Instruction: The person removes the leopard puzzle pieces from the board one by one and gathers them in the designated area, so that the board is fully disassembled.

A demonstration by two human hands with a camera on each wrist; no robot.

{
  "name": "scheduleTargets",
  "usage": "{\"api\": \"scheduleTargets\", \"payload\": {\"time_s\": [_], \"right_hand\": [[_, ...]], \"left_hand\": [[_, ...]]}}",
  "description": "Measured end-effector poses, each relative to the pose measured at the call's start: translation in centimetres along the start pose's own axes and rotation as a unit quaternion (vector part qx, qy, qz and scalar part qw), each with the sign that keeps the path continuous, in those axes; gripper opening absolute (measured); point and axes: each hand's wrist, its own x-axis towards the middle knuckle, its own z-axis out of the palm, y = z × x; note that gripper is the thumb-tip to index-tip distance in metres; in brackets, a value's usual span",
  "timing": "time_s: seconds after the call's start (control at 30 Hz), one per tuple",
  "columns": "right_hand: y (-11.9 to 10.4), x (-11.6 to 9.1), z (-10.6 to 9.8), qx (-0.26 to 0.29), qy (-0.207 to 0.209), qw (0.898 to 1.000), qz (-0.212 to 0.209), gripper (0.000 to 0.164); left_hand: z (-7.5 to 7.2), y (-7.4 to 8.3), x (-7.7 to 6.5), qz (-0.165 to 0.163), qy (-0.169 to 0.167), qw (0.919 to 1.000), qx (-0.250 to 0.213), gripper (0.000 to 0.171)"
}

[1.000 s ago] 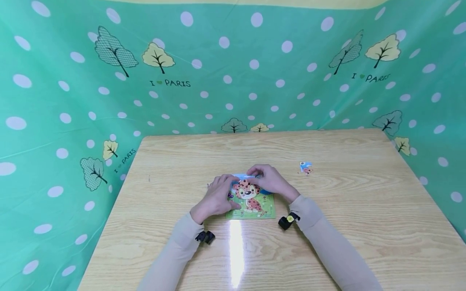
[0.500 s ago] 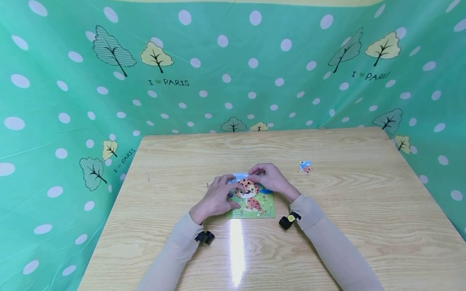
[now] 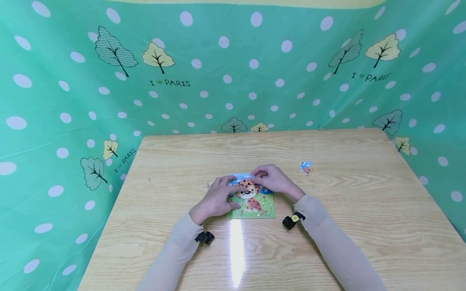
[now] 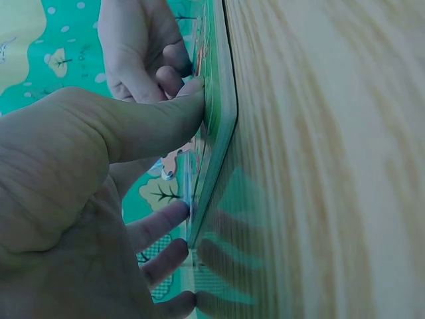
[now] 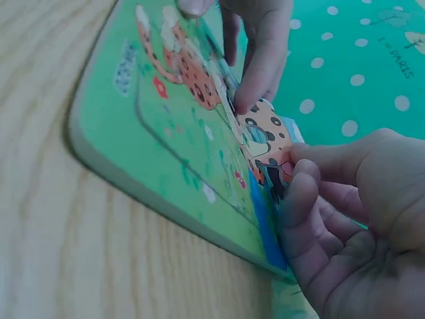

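Observation:
A jigsaw puzzle board (image 3: pixel 269 210) with a spotted leopard cub on green grass lies in mid-table. My left hand (image 3: pixel 214 198) spans its left side. The thumb rests on the board's face, as the left wrist view shows, and the index finger reaches over the cub's face. Other fingers touch near the edge with the fingers fairly straight. My right hand (image 3: pixel 273 178) is at the board's upper right. In the right wrist view its thumb and finger pinch a puzzle piece (image 5: pixel 269 133) with part of the spotted head, tilted up from the board.
Another loose puzzle piece (image 3: pixel 306 167), blue with an orange part, lies on the wooden table (image 3: pixel 349 202) to the right, beyond my right hand. A green dotted curtain (image 3: pixel 233 72) closes off the back and sides.
My left index finger has come down from the board's top onto the cub's face. The right hand has shifted slightly to the right, still pinching the puzzle piece.

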Motion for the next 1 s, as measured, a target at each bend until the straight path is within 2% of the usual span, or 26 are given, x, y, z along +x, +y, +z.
{"api": "scheduleTargets", "payload": {"time_s": [0.27,0.6,1.0], "right_hand": [[1.0,0.0,-0.3,0.073,0.037,0.997,0.014,0.030],[1.6,-0.5,-1.3,0.072,0.064,0.995,0.030,0.031],[2.2,-1.1,-2.4,0.089,0.071,0.993,0.030,0.031]], "left_hand": [[0.1,0.0,0.1,-0.002,-0.003,1.0000,-0.002,0.052],[0.0,-0.1,-0.1,-0.008,-0.004,0.9999,-0.007,0.052],[0.1,-0.1,-0.3,-0.002,-0.003,1.0000,-0.007,0.052]]}}
